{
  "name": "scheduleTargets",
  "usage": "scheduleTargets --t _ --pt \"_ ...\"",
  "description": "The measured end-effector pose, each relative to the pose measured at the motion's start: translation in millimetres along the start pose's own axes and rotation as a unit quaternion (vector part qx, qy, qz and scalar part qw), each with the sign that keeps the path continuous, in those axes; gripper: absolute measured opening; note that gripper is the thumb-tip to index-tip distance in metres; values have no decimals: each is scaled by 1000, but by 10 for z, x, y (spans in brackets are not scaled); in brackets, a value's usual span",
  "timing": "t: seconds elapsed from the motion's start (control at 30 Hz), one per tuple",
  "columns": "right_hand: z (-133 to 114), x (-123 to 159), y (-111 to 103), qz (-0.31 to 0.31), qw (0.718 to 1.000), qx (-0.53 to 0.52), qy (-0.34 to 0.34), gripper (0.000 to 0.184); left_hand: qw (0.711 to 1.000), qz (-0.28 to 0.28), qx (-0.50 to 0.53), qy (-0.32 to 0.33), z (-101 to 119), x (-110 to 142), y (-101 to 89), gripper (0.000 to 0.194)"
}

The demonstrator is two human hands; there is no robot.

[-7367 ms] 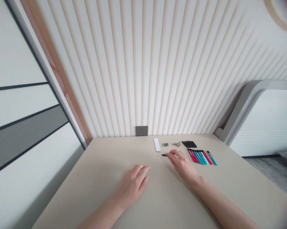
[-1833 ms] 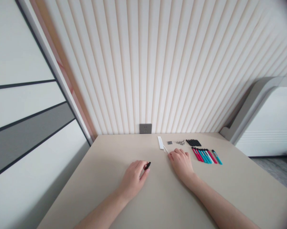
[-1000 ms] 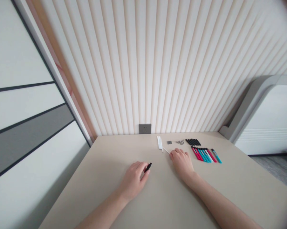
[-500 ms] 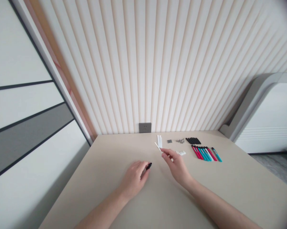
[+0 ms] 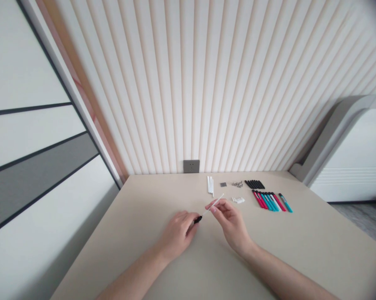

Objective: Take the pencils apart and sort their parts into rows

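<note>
Between the fingertips of my left hand (image 5: 179, 233) is a small black tube-like piece (image 5: 198, 219), most of it hidden by the fingers. My right hand (image 5: 232, 225) pinches a thin white stick (image 5: 218, 199), tilted with its upper end to the right. The stick's lower end meets or nearly meets the end of the black piece; whether it is inside, I cannot tell. Beyond my right hand lie a row of similar white sticks (image 5: 210, 186) and a group of short white pieces (image 5: 238, 200).
Farther right are pink, teal and white pens with black ends (image 5: 270, 201), and a row of black tubes (image 5: 254, 184). Small grey metal parts (image 5: 237, 184) and a flat grey patch of pieces (image 5: 223, 184) lie near the ribbed wall (image 5: 163, 104), which bounds the beige table (image 5: 138, 216).
My right hand has brought the white stick down toward the black piece, and the stick now slants the other way. My left hand stays nearly in place, still holding the black piece.
</note>
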State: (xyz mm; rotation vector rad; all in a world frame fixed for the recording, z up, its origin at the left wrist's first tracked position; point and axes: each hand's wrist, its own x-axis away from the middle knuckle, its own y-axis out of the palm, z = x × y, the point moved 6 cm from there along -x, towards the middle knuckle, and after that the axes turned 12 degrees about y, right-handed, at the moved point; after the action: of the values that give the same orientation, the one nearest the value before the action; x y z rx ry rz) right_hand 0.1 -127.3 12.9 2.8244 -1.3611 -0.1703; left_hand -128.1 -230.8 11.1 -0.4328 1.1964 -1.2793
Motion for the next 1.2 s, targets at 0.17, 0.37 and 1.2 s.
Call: scheduleTargets --t 0.17,0.37,1.2 --pt "5 20 42 -12 999 30 -4 18 1000 -2 -1 3 7 3 -3 11" --pt "52 55 88 -36 994 104 -1 17 1000 8 3 16 15 9 -14 12" --pt "214 -73 -33 -39 988 132 63 35 966 169 178 -76 -187 103 -158 17"
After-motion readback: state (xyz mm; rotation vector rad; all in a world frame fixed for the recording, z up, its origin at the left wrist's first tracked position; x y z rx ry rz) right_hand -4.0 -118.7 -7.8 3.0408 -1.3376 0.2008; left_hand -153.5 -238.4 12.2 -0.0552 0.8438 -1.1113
